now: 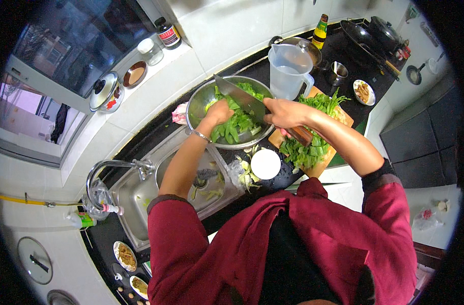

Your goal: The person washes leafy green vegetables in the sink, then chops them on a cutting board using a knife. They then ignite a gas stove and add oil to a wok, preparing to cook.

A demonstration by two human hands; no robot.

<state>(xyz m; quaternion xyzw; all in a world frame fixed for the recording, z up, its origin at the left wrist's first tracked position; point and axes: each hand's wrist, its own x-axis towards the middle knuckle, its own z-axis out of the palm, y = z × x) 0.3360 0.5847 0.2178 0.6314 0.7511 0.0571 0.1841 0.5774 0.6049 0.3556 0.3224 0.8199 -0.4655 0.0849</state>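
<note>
My right hand grips a Chinese cleaver near where the blade meets its wooden handle. The broad blade slants over a stainless steel bowl, its far corner close to the bowl's back rim. Inside lie cut leafy greens. My left hand is down in the bowl with its fingers curled into the greens, left of the blade; the fingertips are partly hidden. More chopped greens cover a wooden cutting board to the right, below my right forearm.
A double sink with a faucet lies left of the bowl. Close by stand a white round lid or dish, vegetable scraps and a plastic measuring jug. Further back are a bottle and a wok.
</note>
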